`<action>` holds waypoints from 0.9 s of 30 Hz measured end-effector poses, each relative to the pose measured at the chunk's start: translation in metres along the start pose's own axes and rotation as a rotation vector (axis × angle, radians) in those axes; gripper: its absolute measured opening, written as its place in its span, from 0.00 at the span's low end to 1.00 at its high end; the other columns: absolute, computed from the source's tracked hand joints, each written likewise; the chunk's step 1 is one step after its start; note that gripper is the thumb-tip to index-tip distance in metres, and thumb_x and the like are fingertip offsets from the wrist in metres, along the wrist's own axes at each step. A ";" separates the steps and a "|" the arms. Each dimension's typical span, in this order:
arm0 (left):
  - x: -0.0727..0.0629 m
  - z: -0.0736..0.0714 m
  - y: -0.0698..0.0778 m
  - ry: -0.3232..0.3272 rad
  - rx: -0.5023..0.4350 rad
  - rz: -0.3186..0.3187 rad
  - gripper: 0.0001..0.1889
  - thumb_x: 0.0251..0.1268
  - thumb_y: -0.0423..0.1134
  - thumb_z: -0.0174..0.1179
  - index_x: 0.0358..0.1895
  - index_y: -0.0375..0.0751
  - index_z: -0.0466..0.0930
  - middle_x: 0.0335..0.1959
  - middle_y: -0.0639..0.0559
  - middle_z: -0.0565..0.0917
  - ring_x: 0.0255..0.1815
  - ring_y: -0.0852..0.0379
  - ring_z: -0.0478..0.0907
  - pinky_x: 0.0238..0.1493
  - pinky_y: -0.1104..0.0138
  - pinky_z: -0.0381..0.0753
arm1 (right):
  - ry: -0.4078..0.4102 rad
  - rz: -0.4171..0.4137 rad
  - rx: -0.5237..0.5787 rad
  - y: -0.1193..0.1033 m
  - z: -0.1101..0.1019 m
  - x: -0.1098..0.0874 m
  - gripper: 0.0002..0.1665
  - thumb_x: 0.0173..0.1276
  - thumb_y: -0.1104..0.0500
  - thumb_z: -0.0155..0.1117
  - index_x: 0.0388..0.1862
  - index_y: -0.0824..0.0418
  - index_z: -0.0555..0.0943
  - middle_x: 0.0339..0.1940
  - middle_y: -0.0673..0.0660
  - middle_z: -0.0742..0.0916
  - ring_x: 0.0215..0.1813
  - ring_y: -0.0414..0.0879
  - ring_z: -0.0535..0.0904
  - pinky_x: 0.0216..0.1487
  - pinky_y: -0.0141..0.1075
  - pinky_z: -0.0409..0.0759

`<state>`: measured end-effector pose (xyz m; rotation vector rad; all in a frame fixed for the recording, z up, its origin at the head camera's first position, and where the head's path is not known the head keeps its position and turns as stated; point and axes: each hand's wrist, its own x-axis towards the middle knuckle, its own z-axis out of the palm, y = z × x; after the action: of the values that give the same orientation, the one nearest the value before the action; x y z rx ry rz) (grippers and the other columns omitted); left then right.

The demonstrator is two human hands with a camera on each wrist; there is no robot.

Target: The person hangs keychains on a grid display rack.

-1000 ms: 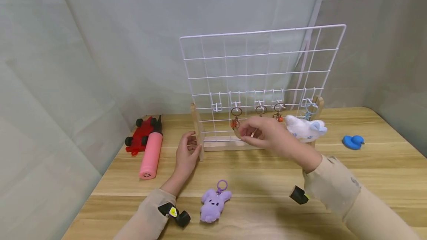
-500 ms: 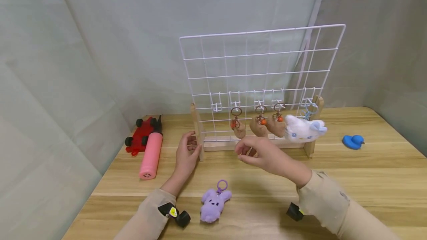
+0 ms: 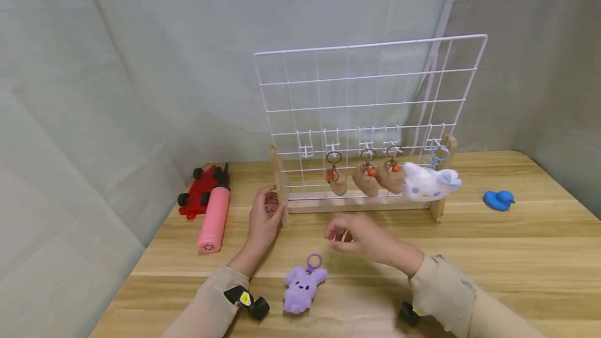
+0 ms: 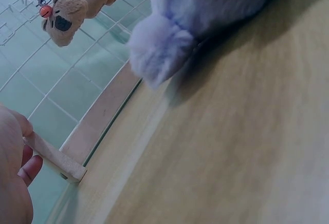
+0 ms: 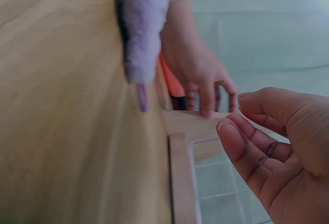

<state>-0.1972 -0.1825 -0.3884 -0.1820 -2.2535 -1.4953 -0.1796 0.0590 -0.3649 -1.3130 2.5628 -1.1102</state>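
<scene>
My left hand holds the left wooden post of a white wire grid rack, thumb and fingers on either side. My right hand is in the air over the table in front of the rack, fingers loosely curled and nothing in them. To its lower left lies a purple plush keychain, its ring pointing toward the rack. On the rack's hooks hang several brown plush keychains with orange bells and a white cat-head plush keychain. The leftmost hook carries nothing.
Left of the rack, a pink cylinder lies against a red toy car with black wheels. A blue rubber duck sits on the right side of the wooden table. Pale cloth walls surround the table.
My right hand has drawn back from the leftmost brown plush keychain, down toward the purple one. The brown keychains it covered are now in view. My left hand stays on the post.
</scene>
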 end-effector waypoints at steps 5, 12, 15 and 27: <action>-0.001 0.001 0.001 0.002 0.001 0.001 0.22 0.59 0.19 0.57 0.58 0.26 0.67 0.47 0.30 0.77 0.47 0.40 0.77 0.43 0.69 0.80 | -0.038 0.008 -0.022 0.005 0.012 0.003 0.07 0.62 0.66 0.64 0.40 0.63 0.80 0.35 0.55 0.86 0.35 0.36 0.81 0.36 0.24 0.80; -0.001 0.000 0.000 0.005 0.006 0.018 0.22 0.59 0.20 0.57 0.58 0.25 0.67 0.47 0.29 0.77 0.47 0.39 0.77 0.42 0.69 0.80 | -0.081 -0.040 -0.036 0.013 0.027 0.010 0.09 0.59 0.66 0.67 0.39 0.64 0.81 0.36 0.56 0.86 0.33 0.36 0.80 0.35 0.23 0.80; -0.001 0.000 0.000 0.005 0.012 0.022 0.22 0.59 0.20 0.58 0.58 0.25 0.67 0.47 0.29 0.77 0.46 0.39 0.78 0.42 0.69 0.80 | -0.100 -0.032 -0.054 0.015 0.032 0.013 0.09 0.57 0.66 0.68 0.38 0.63 0.81 0.35 0.55 0.86 0.33 0.36 0.80 0.36 0.22 0.79; -0.001 0.000 0.001 0.007 0.009 0.013 0.22 0.59 0.19 0.57 0.58 0.25 0.67 0.47 0.29 0.77 0.46 0.39 0.77 0.42 0.70 0.80 | -0.142 -0.018 -0.176 0.016 0.046 0.023 0.09 0.55 0.61 0.72 0.36 0.58 0.83 0.30 0.49 0.81 0.32 0.32 0.74 0.35 0.20 0.73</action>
<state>-0.1960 -0.1818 -0.3876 -0.1875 -2.2487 -1.4767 -0.1885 0.0224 -0.4025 -1.3986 2.5970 -0.7766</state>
